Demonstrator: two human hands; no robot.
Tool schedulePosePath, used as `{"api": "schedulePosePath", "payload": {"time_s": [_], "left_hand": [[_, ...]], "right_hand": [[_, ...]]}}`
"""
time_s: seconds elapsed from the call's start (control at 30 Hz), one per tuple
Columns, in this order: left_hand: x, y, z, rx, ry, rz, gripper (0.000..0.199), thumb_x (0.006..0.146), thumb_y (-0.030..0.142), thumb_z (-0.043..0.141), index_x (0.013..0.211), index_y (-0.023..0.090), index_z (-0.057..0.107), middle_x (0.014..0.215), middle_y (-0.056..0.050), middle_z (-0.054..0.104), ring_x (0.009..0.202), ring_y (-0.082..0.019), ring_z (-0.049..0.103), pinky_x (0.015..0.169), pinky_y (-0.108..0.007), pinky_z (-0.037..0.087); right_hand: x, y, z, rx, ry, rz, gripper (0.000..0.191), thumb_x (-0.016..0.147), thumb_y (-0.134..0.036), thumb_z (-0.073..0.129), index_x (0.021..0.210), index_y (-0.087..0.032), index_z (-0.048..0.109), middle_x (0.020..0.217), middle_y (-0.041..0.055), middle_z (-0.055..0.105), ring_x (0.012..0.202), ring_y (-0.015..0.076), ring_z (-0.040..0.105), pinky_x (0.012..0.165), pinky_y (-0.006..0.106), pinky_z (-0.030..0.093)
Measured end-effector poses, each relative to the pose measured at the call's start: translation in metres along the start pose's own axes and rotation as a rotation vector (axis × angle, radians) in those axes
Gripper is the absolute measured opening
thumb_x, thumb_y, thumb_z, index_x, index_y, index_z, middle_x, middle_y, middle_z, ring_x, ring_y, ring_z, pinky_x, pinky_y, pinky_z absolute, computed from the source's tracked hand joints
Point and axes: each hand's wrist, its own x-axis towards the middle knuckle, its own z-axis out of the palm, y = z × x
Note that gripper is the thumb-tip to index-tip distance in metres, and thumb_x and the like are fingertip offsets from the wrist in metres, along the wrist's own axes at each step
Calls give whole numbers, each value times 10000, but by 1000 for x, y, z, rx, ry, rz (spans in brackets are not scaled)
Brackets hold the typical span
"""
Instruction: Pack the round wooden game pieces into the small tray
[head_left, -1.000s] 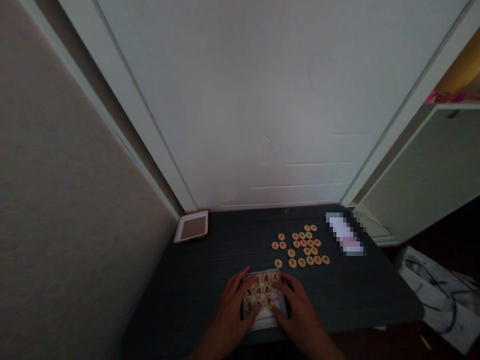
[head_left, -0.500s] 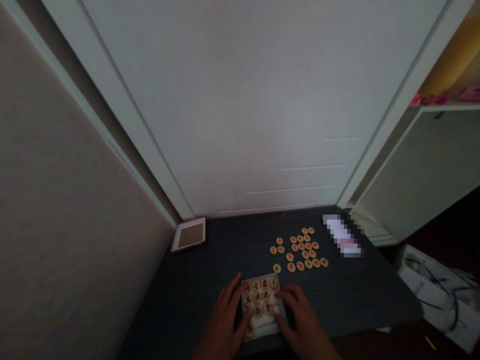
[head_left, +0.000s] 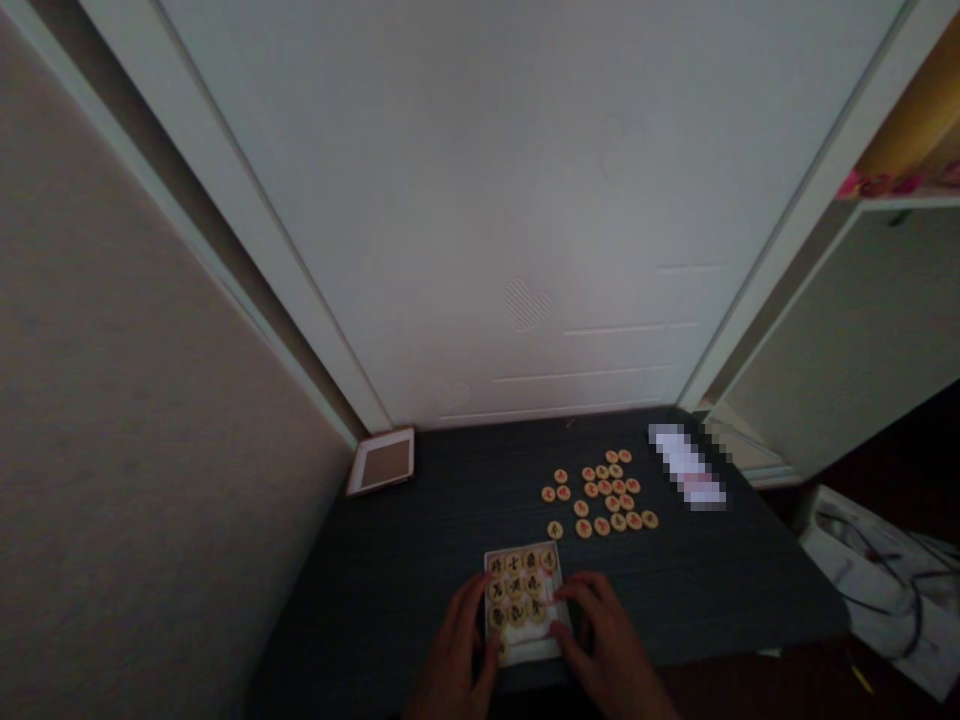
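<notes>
A shallow white box (head_left: pixel 529 655) lies near the table's front edge, with rows of round wooden Chinese chess pieces (head_left: pixel 515 585) marked in dark characters. Its lower right part is bare of pieces. My left hand (head_left: pixel 459 645) grips the left side of the box, fingers along the rim and the thumb near a piece at the lower left corner, partly hidden by it. My right hand (head_left: pixel 604 635) holds the right side, fingertips and thumb bent over the rim. Beyond the box, several loose chess pieces (head_left: pixel 605 488), many with red characters, are spread on the dark table.
A framed panel (head_left: pixel 382 462) lies at the table's back left corner. A pixelated pale item (head_left: pixel 686 467) rests at the back right. A white panel (head_left: pixel 525 200) rises behind the table (head_left: pixel 420 560). On the right is a white box with cables (head_left: pixel 885 590).
My left hand has drawn back toward me along the box's left side, uncovering a piece in the third row. My right hand stays at the right rim. The view has shifted slightly.
</notes>
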Motion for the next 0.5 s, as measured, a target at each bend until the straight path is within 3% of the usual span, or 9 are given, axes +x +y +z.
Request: {"api": "schedulePosePath", "payload": {"time_s": [0.23,0.5], "left_hand": [[3,7,0,9,47,-5,563,920,313,472,1477,295,389,1454,-93,536,1150,-257,650,995,-409,534],[11,9,2,18,38,-54,512,951,313,429,1458,259,384,1458,-106,532,1298,-255,561,1071,-439,477]], "right_hand": [[8,-8,6,-31,79,-12,246,836,-190,608,1067,-265,651,1122,44,602,1009,210,668,916,301,546],[11,-4,12,-68,109,-30,231,844,-192,606,1056,-274,648,1108,41,607,1004,204,681,898,280,553]]}}
